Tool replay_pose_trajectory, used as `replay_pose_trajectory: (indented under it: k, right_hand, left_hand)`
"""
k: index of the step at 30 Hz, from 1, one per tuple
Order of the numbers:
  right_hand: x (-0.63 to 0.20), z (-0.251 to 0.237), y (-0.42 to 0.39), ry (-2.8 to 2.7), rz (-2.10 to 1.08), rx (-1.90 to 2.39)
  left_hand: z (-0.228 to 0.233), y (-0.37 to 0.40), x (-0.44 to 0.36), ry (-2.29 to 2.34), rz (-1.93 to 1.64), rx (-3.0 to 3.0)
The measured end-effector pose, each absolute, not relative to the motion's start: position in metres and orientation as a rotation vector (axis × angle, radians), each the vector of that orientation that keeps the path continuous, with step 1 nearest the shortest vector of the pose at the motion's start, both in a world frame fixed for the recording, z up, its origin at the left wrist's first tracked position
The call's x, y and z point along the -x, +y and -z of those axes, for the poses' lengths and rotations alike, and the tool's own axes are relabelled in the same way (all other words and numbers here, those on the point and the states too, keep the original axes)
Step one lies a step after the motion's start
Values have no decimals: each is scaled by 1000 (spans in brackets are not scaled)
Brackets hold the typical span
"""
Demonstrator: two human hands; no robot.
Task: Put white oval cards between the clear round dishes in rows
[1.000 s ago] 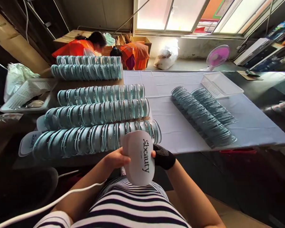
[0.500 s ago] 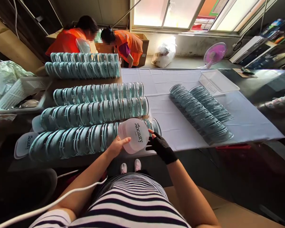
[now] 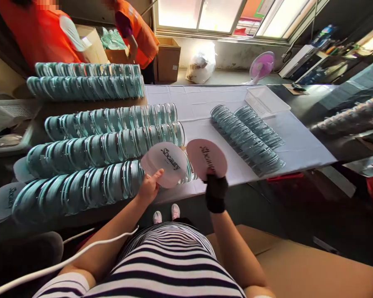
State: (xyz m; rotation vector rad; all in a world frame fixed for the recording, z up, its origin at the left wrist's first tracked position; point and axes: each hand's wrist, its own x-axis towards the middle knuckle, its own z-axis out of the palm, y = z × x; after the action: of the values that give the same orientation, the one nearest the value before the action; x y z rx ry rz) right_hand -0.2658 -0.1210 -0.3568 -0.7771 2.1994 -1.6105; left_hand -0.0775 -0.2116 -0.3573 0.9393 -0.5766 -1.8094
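Your table (image 3: 298, 153) runs across the whole view, a white cloth (image 3: 205, 99) over its middle. On the left of it lie five long rows (image 3: 105, 147) of teal-rimmed clear discs standing on edge; two shorter rows (image 3: 245, 138) lie fanned out on the cloth to the right, with a white basket (image 3: 265, 101) just beyond them. Two people in orange vests (image 3: 49, 37) work at the far end by some cartons.

A second ago you held one stack of white discs close to your body, both hands around it. Now you have carried it out over the table edge and split it: each hand has its own disc, printed face up, the two almost touching at their rims above the end of the nearest row. By my reading, the pair is separated and each half is free to be placed on its own.

Your left hand (image 3: 149, 188), bare, pinches the left disc (image 3: 164, 163) at its lower edge, thumb on top and fingers beneath. Your right hand (image 3: 215, 191), in a black glove, grips the right disc (image 3: 207, 159) likewise at the bottom rim, so the disc stands up and away from your palm. Both discs sit above and beyond the hands, not cupped in them.
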Motion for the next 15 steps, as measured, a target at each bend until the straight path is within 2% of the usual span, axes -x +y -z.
replay_pose_trajectory:
  k: [2, 4, 8, 15]
  right_hand:
    - [300, 353, -97, 2522, 1522, 875]
    - [319, 352, -68, 2719, 1238, 1114]
    - [316, 365, -34, 2740, 794, 1526]
    - [302, 372, -79, 2598, 310, 1658]
  left_hand:
    - [349, -228, 89, -497, 1821, -872]
    - [341, -245, 111, -467, 1866, -779]
    - [339, -268, 169, -484, 1980, -607]
    - [356, -276, 204, -350, 2068, -776]
